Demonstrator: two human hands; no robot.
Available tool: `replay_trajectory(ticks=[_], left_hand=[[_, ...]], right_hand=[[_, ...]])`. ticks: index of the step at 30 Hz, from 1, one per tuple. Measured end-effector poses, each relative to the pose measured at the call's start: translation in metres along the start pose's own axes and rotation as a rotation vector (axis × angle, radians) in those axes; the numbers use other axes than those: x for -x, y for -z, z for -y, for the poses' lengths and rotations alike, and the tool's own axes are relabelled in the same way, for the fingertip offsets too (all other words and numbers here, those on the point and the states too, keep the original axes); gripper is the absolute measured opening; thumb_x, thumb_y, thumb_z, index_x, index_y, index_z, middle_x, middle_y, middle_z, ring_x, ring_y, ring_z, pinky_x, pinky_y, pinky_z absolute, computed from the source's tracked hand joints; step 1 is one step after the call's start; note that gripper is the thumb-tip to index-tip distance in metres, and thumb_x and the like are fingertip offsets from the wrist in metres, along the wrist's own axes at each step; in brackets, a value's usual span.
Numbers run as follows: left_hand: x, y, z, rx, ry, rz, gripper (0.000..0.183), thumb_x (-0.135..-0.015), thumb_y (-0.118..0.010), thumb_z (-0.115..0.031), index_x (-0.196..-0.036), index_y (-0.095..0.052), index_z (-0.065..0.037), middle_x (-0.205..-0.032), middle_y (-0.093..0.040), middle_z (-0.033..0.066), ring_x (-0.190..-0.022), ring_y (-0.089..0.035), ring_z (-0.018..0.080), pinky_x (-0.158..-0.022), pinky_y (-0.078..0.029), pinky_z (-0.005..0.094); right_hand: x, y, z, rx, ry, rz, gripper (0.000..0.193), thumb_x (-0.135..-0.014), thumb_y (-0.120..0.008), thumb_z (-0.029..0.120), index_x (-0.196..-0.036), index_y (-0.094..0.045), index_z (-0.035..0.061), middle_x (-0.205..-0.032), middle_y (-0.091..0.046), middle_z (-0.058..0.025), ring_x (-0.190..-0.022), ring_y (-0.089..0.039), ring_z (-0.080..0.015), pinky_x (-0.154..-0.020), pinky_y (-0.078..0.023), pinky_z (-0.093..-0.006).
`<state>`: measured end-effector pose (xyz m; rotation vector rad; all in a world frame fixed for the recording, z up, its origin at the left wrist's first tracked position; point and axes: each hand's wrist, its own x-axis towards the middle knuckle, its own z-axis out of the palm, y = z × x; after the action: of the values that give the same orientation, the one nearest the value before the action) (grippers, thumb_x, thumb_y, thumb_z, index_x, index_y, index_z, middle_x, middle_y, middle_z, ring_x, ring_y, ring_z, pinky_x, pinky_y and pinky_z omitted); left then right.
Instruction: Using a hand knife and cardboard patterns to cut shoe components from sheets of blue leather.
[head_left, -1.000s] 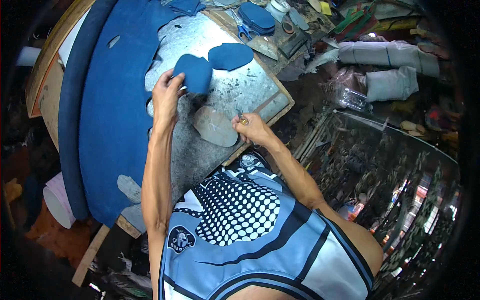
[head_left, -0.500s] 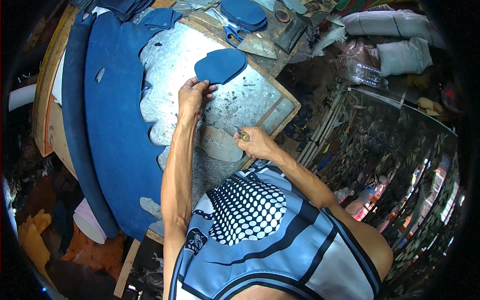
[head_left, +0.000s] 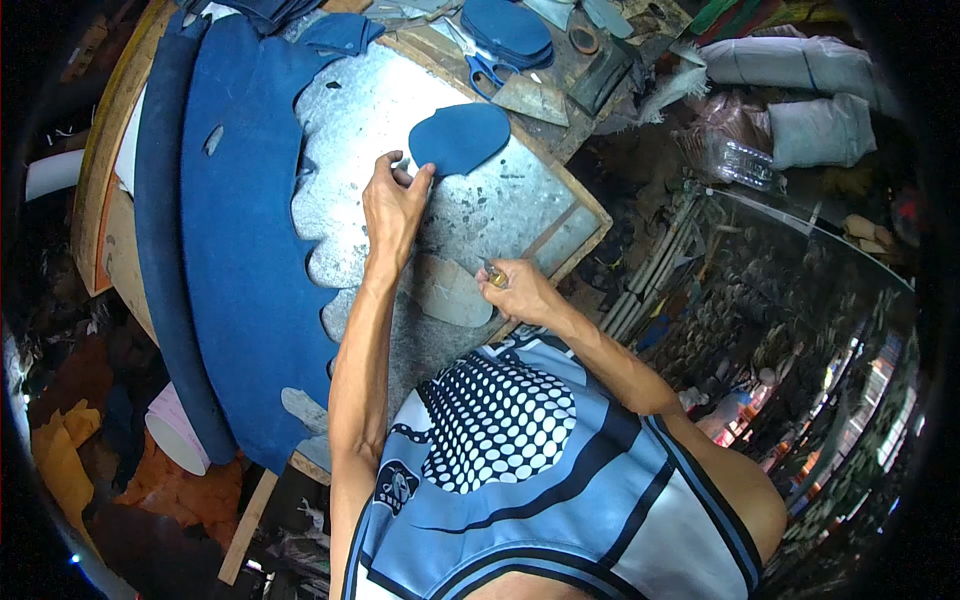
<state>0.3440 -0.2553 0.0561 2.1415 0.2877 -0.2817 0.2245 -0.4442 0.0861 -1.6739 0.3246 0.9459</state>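
Note:
My left hand (head_left: pixel 398 208) is over the grey metal-topped board (head_left: pixel 530 215), thumb and fingers apart. Its thumb tip is at the lower edge of a rounded blue piece (head_left: pixel 460 138), which looks like leather; whether they touch I cannot tell. Closed in my right hand (head_left: pixel 522 292) is a small knife (head_left: pixel 494 275) with a yellowish handle, its short tip pointing up and away. Just left of that hand a flat grey oval template (head_left: pixel 452 290) lies on the board. A large blue sheet (head_left: pixel 250 240) with a scalloped right edge covers the board's left side.
Beyond the board are a stack of blue oval pieces (head_left: pixel 507 32), blue-handled scissors (head_left: pixel 485 75) and a greyish offcut (head_left: pixel 532 101). White sacks (head_left: pixel 820 130) lie at the far right, near a bundle of poles (head_left: pixel 655 255). Orange scraps (head_left: pixel 185 490) lie at the lower left.
My left thumb and fingers have come apart from their pinch on the blue piece's edge. The whole view has shifted slightly. My right hand still grips the knife beside the template.

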Motion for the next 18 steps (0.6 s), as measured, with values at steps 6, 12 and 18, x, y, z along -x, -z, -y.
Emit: replay_trajectory(ticks=[6, 12, 18], left_hand=[[-0.026, -0.010, 0.000, -0.487, -0.590, -0.111, 0.074, -0.078, -0.079, -0.022, -0.137, -0.045, 0.007, -0.109, -0.063, 0.0280, -0.100, -0.061, 0.0413, -0.088, -0.050, 0.0469], [-0.049, -0.009, -0.004, -0.450, -0.370, 0.036, 0.073, -0.076, -0.080, -0.017, -0.137, -0.046, 0.007, -0.110, -0.064, 0.0281, -0.101, -0.062, 0.0417, -0.089, -0.050, 0.0459], [-0.047, -0.006, -0.006, -0.214, -0.329, 0.160, 0.048, -0.081, -0.073, -0.014, -0.121, -0.054, 0.003, -0.097, -0.067, 0.0239, -0.088, -0.066, 0.0345, -0.083, -0.051, 0.0422]], right_hand=[[-0.002, -0.007, -0.011, -0.014, -0.014, 0.032, 0.021, -0.095, -0.060, 0.022, -0.093, -0.062, 0.0013, -0.058, -0.052, 0.0024, -0.047, -0.048, -0.0070, -0.042, -0.042, -0.0274], [0.002, -0.007, -0.005, -0.041, -0.024, 0.018, 0.021, -0.093, -0.058, 0.021, -0.095, -0.064, 0.0001, -0.058, -0.056, -0.0007, -0.046, -0.052, -0.0090, -0.042, -0.043, -0.0284], [0.001, -0.003, -0.003, -0.049, -0.033, 0.021, 0.021, -0.093, -0.059, 0.020, -0.093, -0.064, 0.0002, -0.057, -0.056, -0.0007, -0.045, -0.051, -0.0087, -0.041, -0.043, -0.0274]])
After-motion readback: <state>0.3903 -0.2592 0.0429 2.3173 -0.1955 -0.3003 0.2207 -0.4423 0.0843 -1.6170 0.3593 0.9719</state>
